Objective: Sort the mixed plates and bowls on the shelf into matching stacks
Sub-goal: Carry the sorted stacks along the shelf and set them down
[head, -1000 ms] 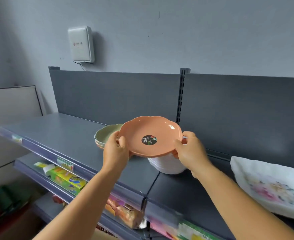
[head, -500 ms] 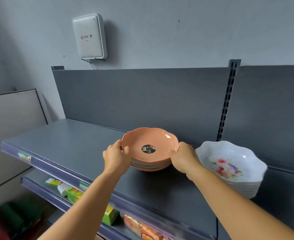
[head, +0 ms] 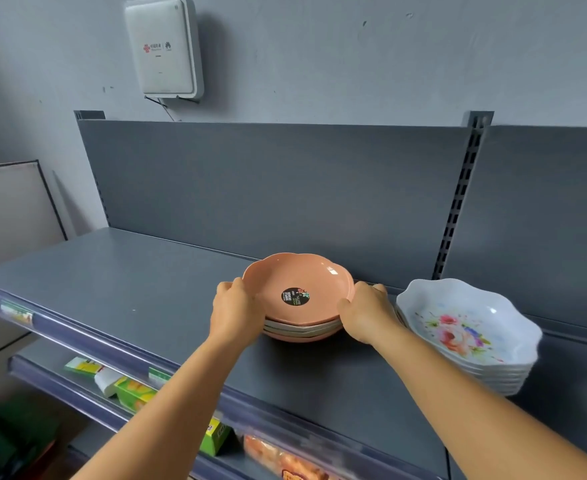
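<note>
Here we have both hands on the short stack of scalloped plates that sits on the grey shelf (head: 112, 282), near its back panel, and the step in hand looks to us like seating the top plate squarely. Starting at the left, our left hand (head: 236, 315) is curled around the near-left side of the stack, fingers (head: 228, 289) closed against the rim of the peach plate (head: 297, 287) and the thumb side pressed to the plates below. We should keep that hand as a stop rather than a clamp, so the stack has something to line up against.

In the middle, the peach plate lies on top, upright, its black sticker (head: 295, 296) facing us. Under it we count a few more rims, pale and peach by turns, and they look nearly flush. To do this well we judge that the lobes of the scalloped edge ought to nest into those beneath; a small turn between the two palms would settle them, and a plate left riding on a lobe will likely rock.

To the right, our right hand (head: 368, 315) closes on the opposite rim, thumb forward, the knuckles just beside the floral bowls (head: 465, 327). That white stack stands apart from the peach one but close, so we let go by lifting the right hand up and toward us, not sideways, or we may nudge the bowls. Plastic this light probably slides easily on the painted shelf, so gentle pressure is enough.
</note>
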Demonstrator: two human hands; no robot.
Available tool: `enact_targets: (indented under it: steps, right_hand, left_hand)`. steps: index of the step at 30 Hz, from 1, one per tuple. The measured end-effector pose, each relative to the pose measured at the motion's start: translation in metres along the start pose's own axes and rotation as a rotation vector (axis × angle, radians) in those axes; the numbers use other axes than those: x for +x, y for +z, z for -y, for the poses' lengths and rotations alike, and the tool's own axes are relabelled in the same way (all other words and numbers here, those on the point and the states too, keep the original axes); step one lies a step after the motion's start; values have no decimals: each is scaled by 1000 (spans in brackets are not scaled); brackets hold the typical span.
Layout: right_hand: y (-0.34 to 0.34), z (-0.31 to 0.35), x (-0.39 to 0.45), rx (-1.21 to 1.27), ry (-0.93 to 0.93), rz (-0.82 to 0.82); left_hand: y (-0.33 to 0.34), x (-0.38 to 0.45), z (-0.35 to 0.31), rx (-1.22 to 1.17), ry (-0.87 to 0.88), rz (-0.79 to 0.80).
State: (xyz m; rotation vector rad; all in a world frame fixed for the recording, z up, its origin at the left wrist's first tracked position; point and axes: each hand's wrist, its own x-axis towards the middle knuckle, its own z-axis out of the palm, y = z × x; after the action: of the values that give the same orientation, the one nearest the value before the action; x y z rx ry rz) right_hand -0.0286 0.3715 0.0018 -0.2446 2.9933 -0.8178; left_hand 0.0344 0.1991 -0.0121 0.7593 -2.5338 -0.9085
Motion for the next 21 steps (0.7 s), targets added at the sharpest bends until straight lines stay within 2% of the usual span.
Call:
enact_targets:
  steps: [4, 7, 9, 13, 21]
  right_hand:
    - [-8, -5, -15, -114, -165, -13]
    - [-21, -10, -34, -188, -318, -47]
    - [-33, -17, -48, -223, -358, -64]
    - [-55, -41, -70, -243, -341, -127]
    - [-108, -136, -120, -258, -167, -211]
  left_hand:
    - [-5, -10, -10, 324, 255, -17]
    - [-5, -25, -26, 425, 428, 34]
    - [-4, -37, -41, 449, 509, 74]
    - [1, -65, -73, 431, 610, 105]
    - [35, -137, -144, 306, 850, 170]
